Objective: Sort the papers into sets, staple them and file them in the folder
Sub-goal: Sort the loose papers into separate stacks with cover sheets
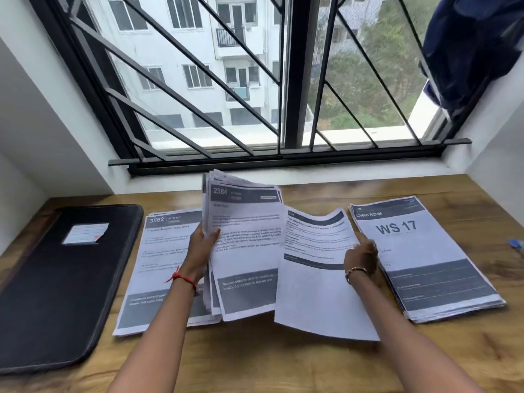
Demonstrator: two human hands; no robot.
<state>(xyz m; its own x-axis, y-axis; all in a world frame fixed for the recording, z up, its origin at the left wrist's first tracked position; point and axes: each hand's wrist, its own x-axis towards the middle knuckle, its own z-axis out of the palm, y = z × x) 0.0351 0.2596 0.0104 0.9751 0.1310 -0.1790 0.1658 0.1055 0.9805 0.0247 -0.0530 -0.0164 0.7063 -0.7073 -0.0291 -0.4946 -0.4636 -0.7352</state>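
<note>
On the brown wooden table (283, 370), flat at the left, a black folder (65, 293) with a small white label (85, 233) on top. Just beside it, the 3562 pile (161, 251) of papers, and well over to the right the WS 17 pile (419, 268), both flat on the wood. At the far right edge, a small blue thing (515, 245), too blurry to name.

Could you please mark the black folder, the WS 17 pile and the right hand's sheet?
black folder (56, 293): head view, bare cover below its label.
WS 17 pile (397, 228): head view, printed heading on top sheet.
held sheet (314, 296): head view, blank lower half.
</note>
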